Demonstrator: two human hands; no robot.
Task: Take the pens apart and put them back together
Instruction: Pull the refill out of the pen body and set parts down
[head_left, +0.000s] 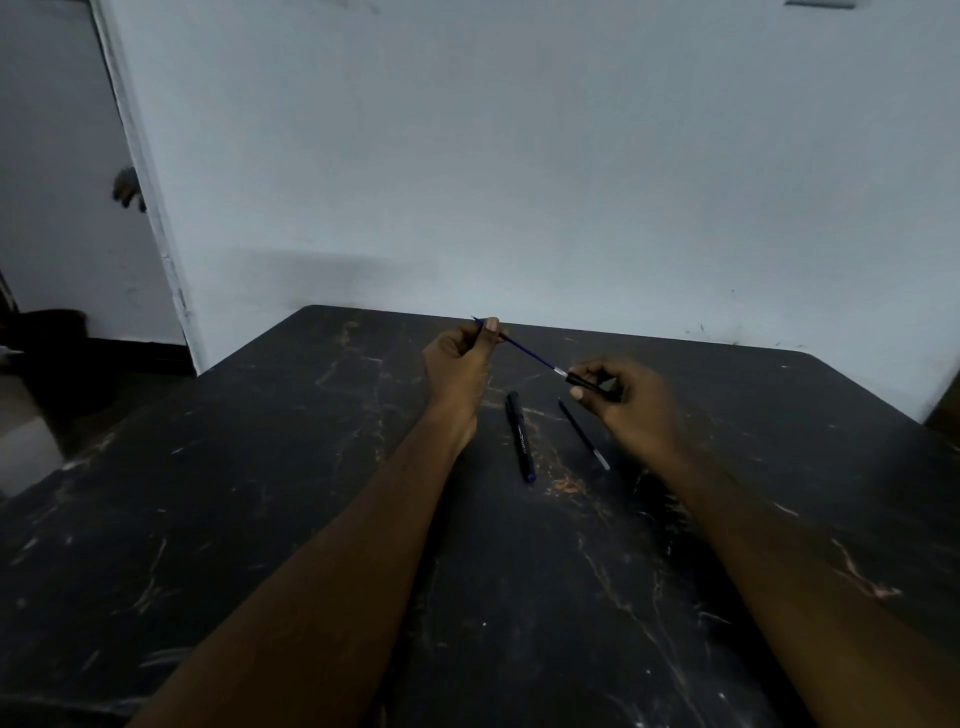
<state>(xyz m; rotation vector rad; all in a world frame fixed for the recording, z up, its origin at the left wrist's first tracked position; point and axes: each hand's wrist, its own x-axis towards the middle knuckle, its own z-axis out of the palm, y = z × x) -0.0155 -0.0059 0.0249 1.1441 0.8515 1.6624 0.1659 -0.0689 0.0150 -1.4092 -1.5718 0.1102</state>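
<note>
My left hand (460, 364) pinches the far end of a thin blue refill (527, 352) above the table. The refill slants down to the right, its silvery end at the mouth of a black pen barrel (589, 385) that my right hand (631, 402) grips. Below the hands, a black pen body (520, 436) with white lettering lies on the table. Just right of it lies a second thin dark refill (583, 434) with a pale end.
The black table (311, 519) is scratched and worn, and its far edge meets a pale wall (519, 182). On the left, a door frame (145, 182) and a dim floor show past the table's left edge.
</note>
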